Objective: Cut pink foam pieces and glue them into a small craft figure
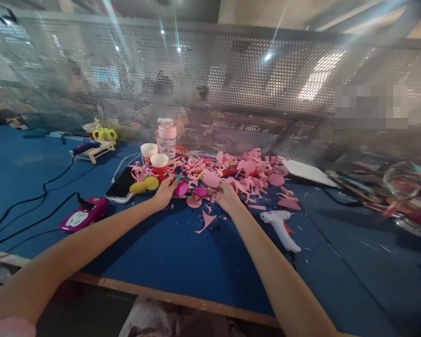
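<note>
My right hand (225,195) has its fingers at the lower edge of a round pink disc (211,179), which it holds tilted up. My left hand (164,194) is closed, and a small teal piece (179,178) shows at its fingertips; what that piece belongs to is too small to tell. Just right of those fingers is a magenta disc (181,188), with a second magenta disc (199,191) between the hands. Two yellow discs (150,183) lie left of my left hand. Behind both hands spreads a heap of pink cut scraps and discs (247,167).
White glue gun (280,227) lies right of my right forearm. A phone (121,187), paper cups (159,164) and a pink-lidded bottle (167,138) stand at left. Further left are a purple corded device (84,214) and a blue tool (87,147) on a wooden stand. A perforated screen (252,93) backs the table.
</note>
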`<state>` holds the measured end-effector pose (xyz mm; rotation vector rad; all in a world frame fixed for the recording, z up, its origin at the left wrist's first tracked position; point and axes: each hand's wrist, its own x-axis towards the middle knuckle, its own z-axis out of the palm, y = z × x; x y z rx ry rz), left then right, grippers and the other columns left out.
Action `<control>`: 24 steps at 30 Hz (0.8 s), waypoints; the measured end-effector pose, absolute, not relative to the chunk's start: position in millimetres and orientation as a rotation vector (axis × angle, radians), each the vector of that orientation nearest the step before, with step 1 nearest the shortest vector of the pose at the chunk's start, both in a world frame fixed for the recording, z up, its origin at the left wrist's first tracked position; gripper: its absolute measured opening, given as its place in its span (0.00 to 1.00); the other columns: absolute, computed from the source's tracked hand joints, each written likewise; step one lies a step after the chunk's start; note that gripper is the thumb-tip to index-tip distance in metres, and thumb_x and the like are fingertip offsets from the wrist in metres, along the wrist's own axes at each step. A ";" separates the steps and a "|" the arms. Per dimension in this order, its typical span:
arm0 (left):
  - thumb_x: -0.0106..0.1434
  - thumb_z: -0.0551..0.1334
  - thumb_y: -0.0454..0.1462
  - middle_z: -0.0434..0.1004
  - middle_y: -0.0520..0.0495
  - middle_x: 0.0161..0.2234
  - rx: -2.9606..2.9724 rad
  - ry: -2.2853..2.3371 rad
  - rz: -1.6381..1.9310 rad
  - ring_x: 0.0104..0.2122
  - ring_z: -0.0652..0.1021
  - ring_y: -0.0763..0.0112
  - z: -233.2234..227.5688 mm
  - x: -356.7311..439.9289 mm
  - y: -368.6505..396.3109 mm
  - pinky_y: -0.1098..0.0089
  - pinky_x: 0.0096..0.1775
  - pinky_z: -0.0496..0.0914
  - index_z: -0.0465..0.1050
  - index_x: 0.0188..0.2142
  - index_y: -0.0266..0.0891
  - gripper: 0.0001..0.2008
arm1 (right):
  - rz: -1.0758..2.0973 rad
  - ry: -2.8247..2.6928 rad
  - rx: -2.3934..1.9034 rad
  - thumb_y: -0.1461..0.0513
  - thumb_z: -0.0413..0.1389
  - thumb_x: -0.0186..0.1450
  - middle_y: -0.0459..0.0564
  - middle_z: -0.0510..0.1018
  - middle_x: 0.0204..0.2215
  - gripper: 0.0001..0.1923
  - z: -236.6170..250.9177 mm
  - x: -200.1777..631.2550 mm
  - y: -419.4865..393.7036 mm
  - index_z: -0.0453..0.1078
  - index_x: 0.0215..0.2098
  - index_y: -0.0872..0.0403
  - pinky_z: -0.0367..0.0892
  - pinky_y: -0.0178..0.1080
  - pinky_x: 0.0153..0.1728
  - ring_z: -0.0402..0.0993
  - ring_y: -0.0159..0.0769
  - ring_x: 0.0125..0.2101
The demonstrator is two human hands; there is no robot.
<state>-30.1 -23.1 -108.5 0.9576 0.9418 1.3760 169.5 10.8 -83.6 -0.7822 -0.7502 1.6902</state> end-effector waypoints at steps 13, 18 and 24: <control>0.65 0.46 0.49 0.73 0.34 0.43 0.467 0.579 1.139 0.43 0.76 0.58 -90.5 -23.4 -32.4 0.59 0.42 0.73 0.66 0.42 0.31 0.23 | 1.080 -1.221 -0.878 0.61 0.66 0.42 0.42 0.75 0.20 0.12 -89.3 154.0 3.9 0.73 0.23 0.58 0.68 0.36 0.32 0.71 0.32 0.25; 0.60 0.46 0.30 0.75 0.42 0.31 0.460 0.490 1.053 0.36 0.78 0.68 -88.4 -24.7 -36.0 0.66 0.44 0.72 0.67 0.40 0.29 0.14 | 1.014 -1.397 -0.881 0.59 0.67 0.42 0.43 0.74 0.19 0.11 -95.0 143.8 -4.7 0.73 0.20 0.58 0.65 0.36 0.31 0.69 0.32 0.25; 0.58 0.47 0.40 0.75 0.35 0.33 0.503 0.378 0.998 0.41 0.77 0.59 -78.3 -29.4 -35.1 0.61 0.46 0.72 0.65 0.42 0.24 0.21 | 1.170 -1.383 -0.948 0.59 0.67 0.42 0.44 0.77 0.20 0.13 -99.0 142.8 -3.1 0.75 0.24 0.58 0.67 0.36 0.28 0.71 0.32 0.23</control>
